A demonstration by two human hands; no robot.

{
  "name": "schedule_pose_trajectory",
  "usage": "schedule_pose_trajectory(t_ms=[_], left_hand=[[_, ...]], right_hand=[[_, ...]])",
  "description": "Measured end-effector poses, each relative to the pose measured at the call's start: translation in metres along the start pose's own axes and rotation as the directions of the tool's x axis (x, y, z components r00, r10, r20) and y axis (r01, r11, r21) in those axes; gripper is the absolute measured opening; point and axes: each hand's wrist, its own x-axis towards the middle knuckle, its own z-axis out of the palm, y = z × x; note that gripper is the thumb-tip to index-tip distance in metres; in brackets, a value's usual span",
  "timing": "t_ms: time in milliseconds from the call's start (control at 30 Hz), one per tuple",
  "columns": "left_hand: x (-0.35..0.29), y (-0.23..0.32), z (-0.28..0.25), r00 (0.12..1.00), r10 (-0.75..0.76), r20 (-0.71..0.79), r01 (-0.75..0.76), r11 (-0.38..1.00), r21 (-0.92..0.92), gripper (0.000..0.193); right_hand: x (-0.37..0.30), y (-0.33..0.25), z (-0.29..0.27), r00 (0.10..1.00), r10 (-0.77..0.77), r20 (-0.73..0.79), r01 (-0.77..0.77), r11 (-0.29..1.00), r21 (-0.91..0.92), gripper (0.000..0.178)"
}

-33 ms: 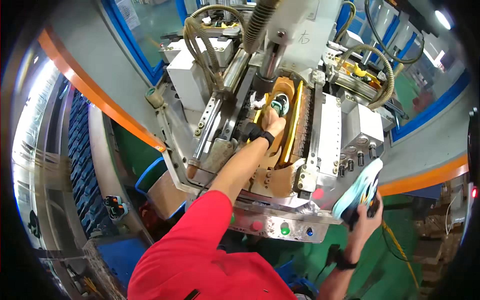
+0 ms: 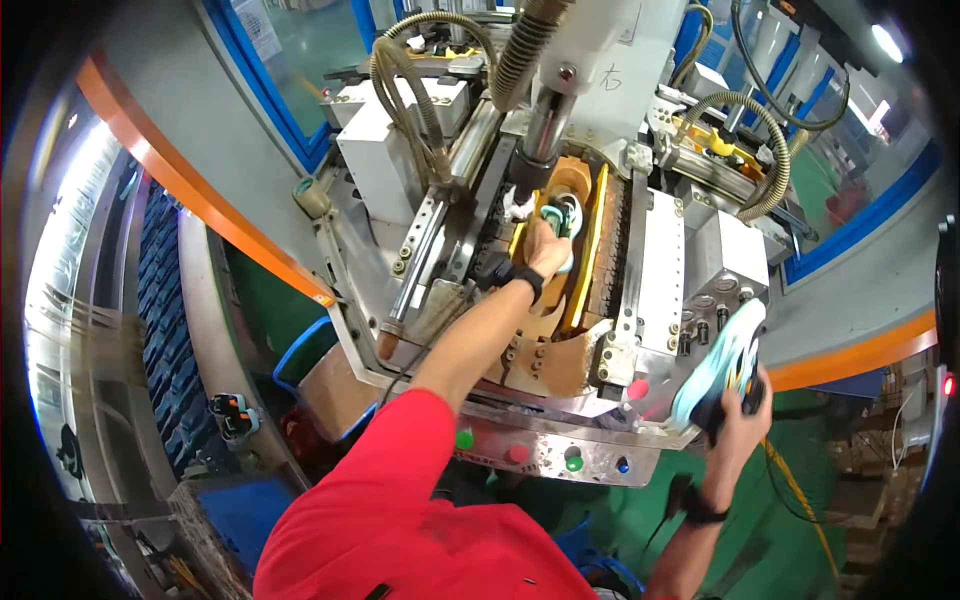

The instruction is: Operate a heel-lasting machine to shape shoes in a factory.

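Observation:
My left hand [image 2: 544, 246] reaches into the long cavity of a press machine. Its fingers are closed around a shoe [image 2: 571, 222] with a dark green upper and a pale sole edge; part of the shoe is hidden behind the hand. Tan pads [image 2: 570, 178] and yellow strips [image 2: 586, 262] line the cavity around it. Out to the right, beside the machine's front corner, my right hand [image 2: 738, 422] grips a second shoe [image 2: 722, 362] by its black upper. That shoe's pale mint and white sole faces up and to the left, and it is tilted.
A metal cylinder [image 2: 546, 125] stands above the cavity's far end. Buttons line the front panel [image 2: 540, 452]. A steel rod [image 2: 413, 272] lies left of the cavity, a white block [image 2: 728, 255] right. Another shoe [image 2: 235, 415] sits at the left, near a blue textured belt [image 2: 170, 330].
More of the pale sole shows beside my left hand, as the shoe in the cavity has shifted slightly. My right hand and its shoe have moved a little to the right and turned more upright.

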Motion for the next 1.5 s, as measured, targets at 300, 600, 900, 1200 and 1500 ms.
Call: schedule_pose_trajectory(t_ms=[300,600,900,1200,1500], left_hand=[[-0.233,-0.016,-0.199,0.845,0.040,0.533,0.383,0.651,-0.655,0.038],[-0.378,-0.106,-0.336,0.963,-0.260,-0.074,0.131,0.690,-0.712,0.042],[-0.493,-0.167,-0.301,0.697,-0.638,-0.328,-0.034,0.427,-0.903,0.031],[-0.566,-0.194,-0.236,0.599,-0.755,-0.267,0.020,0.348,-0.937,0.031],[-0.682,-0.283,-0.229,0.206,-0.929,-0.308,-0.270,0.249,-0.930,0.029]], right_hand=[[0.147,-0.010,0.231,0.706,0.197,0.680,0.196,0.869,-0.455,0.047],[0.056,0.067,0.406,0.892,-0.152,0.427,0.432,0.567,-0.701,0.032],[-0.092,-0.034,0.298,0.538,-0.473,0.698,0.571,0.814,0.111,0.019],[-0.264,0.153,0.261,-0.041,-0.517,0.855,0.655,0.632,0.414,0.009],[-0.262,0.165,0.287,0.064,-0.588,0.807,0.710,0.595,0.377,0.015]])
